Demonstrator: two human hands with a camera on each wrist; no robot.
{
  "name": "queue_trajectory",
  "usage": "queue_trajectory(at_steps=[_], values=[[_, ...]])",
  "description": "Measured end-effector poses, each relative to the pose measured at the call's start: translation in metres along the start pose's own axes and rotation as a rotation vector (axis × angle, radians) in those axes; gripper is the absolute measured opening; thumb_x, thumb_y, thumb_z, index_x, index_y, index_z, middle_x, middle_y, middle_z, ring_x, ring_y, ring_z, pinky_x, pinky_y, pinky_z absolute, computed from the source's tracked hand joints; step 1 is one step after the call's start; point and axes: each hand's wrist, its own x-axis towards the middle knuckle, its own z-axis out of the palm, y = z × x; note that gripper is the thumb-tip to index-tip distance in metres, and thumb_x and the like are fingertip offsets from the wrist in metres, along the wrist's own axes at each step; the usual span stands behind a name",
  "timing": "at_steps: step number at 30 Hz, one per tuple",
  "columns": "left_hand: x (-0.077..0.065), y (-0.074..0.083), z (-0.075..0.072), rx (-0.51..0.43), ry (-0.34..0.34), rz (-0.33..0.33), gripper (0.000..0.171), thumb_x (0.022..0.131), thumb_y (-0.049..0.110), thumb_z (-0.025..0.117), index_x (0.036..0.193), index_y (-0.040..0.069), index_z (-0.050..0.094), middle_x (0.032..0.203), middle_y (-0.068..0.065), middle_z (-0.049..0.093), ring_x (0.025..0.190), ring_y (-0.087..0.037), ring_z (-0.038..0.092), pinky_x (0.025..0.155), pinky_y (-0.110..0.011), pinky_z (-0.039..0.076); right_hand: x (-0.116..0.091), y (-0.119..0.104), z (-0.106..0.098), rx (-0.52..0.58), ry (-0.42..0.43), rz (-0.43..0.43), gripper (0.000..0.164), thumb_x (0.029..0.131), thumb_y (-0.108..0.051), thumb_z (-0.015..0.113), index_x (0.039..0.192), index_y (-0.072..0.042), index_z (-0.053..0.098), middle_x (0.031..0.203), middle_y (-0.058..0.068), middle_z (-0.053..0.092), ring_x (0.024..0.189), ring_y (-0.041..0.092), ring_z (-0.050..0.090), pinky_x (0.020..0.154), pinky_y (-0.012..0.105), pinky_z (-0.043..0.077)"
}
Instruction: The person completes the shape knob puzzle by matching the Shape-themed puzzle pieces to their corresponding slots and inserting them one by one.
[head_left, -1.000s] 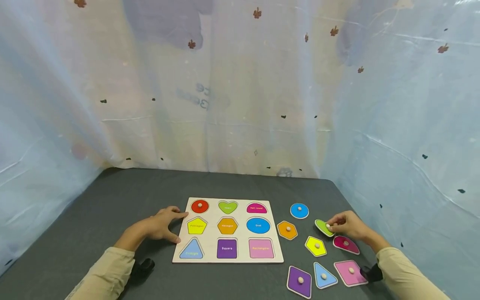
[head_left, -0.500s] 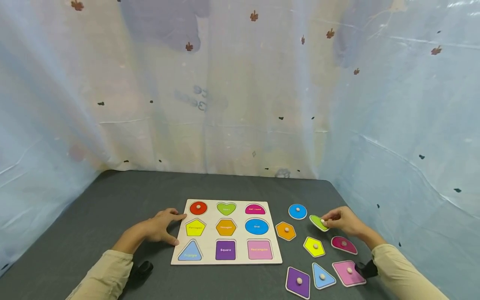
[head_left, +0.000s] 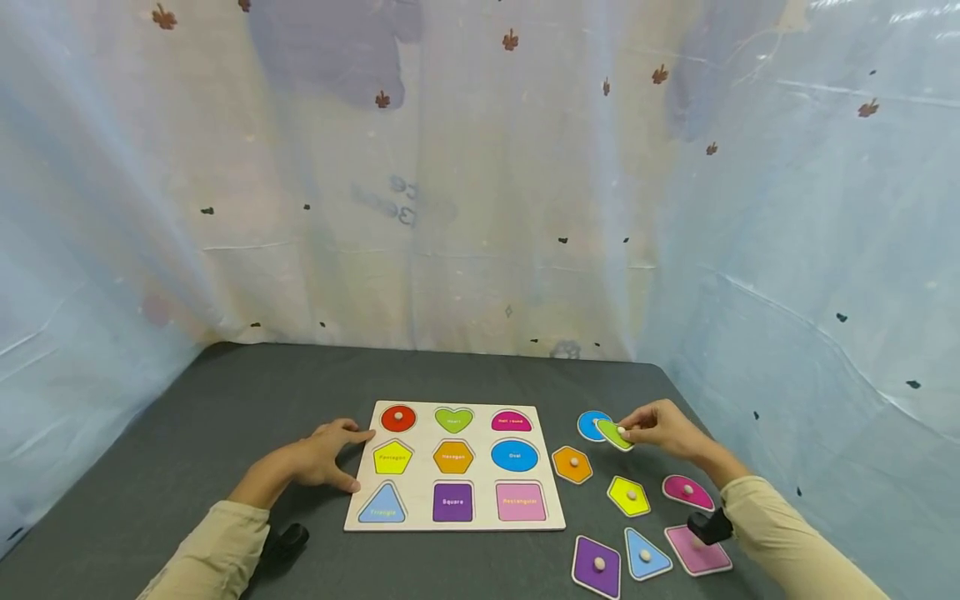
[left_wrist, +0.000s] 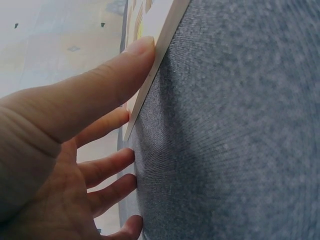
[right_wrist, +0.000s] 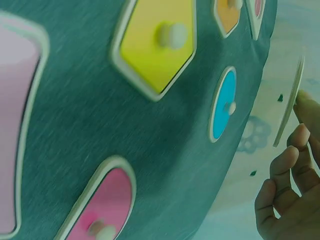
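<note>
The right hand point(head_left: 663, 427) pinches a tilted green knobbed puzzle piece point(head_left: 615, 435) by its knob, raised above the dark cloth point(head_left: 292, 375) near the blue oval piece point(head_left: 587, 424). The left hand point(head_left: 326, 457), fingers apart, touches the left edge of the wooden shape board point(head_left: 422, 479). In the board's top-left recess sits the red circle piece point(head_left: 389, 420); the green heart recess point(head_left: 453, 420) beside it shows its printed floor.

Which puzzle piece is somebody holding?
The green piece: the right hand pinches it by its knob. The red circle sits in the board, and the other loose pieces lie on the table.
</note>
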Motion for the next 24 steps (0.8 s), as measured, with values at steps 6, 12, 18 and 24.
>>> queue_trajectory(at_steps=[6, 12, 18, 24], values=[[-0.001, 0.0, -0.001, -0.002, -0.001, -0.005, 0.094, 0.074, 0.028, 0.091, 0.154, 0.01, 0.044, 0.155, -0.026, 0.031, 0.141, -0.05, 0.029, 0.107, -0.072, 0.032, 0.013, -0.013, 0.01, 0.015, -0.009, -0.01, 0.019, 0.094, -0.004, 0.069, 0.106, 0.01, 0.074, 0.09, 0.024, 0.075, 0.069, 0.001, 0.062, 0.066, 0.023, 0.055], [-0.002, 0.003, -0.001, -0.003, -0.006, -0.003, 0.094, 0.074, 0.027, 0.091, 0.154, 0.01, 0.044, 0.155, -0.026, 0.032, 0.141, -0.051, 0.029, 0.107, -0.072, 0.032, 0.022, -0.018, 0.02, 0.023, -0.022, -0.012, 0.018, 0.094, -0.003, 0.069, 0.104, 0.011, 0.074, 0.088, 0.025, 0.075, 0.069, 0.0, 0.063, 0.067, 0.021, 0.056], [-0.002, 0.005, -0.001, -0.009, -0.007, 0.001, 0.094, 0.074, 0.027, 0.091, 0.154, 0.01, 0.044, 0.156, -0.026, 0.032, 0.142, -0.051, 0.029, 0.106, -0.073, 0.031, 0.035, -0.022, 0.029, 0.034, -0.025, -0.02, 0.018, 0.095, -0.005, 0.069, 0.105, 0.009, 0.075, 0.09, 0.024, 0.075, 0.071, 0.002, 0.068, 0.07, 0.025, 0.058], [-0.001, 0.004, -0.002, -0.006, -0.006, -0.003, 0.095, 0.073, 0.028, 0.091, 0.154, 0.01, 0.044, 0.156, -0.026, 0.032, 0.142, -0.051, 0.029, 0.107, -0.073, 0.031, 0.048, -0.032, 0.038, 0.011, -0.025, -0.016, 0.018, 0.094, -0.006, 0.07, 0.105, 0.007, 0.075, 0.091, 0.023, 0.076, 0.073, 0.015, 0.072, 0.069, 0.031, 0.06]])
